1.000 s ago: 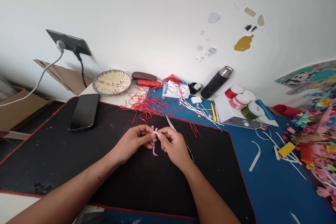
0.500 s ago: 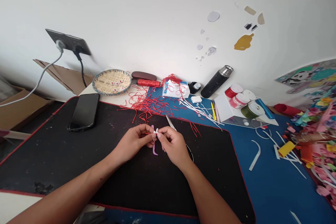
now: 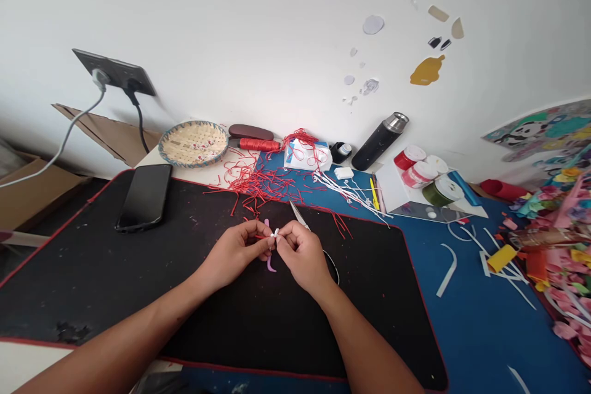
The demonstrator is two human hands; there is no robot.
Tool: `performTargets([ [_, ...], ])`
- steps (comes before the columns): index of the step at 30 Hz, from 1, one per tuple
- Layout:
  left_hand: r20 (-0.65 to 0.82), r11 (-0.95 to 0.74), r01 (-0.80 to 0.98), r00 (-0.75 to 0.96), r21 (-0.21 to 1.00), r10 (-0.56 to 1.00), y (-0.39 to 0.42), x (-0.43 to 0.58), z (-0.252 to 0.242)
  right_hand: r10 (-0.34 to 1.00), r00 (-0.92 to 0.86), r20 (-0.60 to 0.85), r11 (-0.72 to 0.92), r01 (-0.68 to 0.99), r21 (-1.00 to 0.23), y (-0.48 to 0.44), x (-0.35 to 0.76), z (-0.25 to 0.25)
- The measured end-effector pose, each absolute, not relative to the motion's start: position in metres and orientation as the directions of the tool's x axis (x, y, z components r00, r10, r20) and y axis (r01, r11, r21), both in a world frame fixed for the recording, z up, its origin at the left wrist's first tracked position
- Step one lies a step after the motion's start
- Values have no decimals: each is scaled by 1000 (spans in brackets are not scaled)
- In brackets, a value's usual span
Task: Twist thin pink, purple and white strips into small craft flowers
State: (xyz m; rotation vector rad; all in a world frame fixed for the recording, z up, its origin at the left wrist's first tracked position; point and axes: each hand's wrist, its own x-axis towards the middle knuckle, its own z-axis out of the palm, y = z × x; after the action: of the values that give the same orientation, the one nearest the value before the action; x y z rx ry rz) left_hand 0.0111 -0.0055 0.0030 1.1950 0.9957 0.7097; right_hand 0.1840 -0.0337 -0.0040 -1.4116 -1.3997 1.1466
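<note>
Item 1: L hand & R hand, both clenched, fingertips pinching small white piece w/ red cord, held above black desk mat (purple strip just below, attachment unclear). Item 2: scissors just beside R hand. Item 3: loose red offcuts at far mat edge.

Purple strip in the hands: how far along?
Done: short red cord strands lie heaped, apparently cut. In hand: left hand and right hand pinch a small white piece by the thin purple strip. Left, apparently: thin white cords lying on the blue mat.
</note>
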Motion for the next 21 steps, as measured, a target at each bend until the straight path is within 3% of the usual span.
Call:
performTargets([
  [11,-325,356,20,455,934,829,-3,9,4,997,-35,-72,-63,228,-972,-35,182,-7],
  [21,-331,356,26,441,934,834,-3,9,2,996,-41,-83,-71,228,-971,-34,181,-7],
])
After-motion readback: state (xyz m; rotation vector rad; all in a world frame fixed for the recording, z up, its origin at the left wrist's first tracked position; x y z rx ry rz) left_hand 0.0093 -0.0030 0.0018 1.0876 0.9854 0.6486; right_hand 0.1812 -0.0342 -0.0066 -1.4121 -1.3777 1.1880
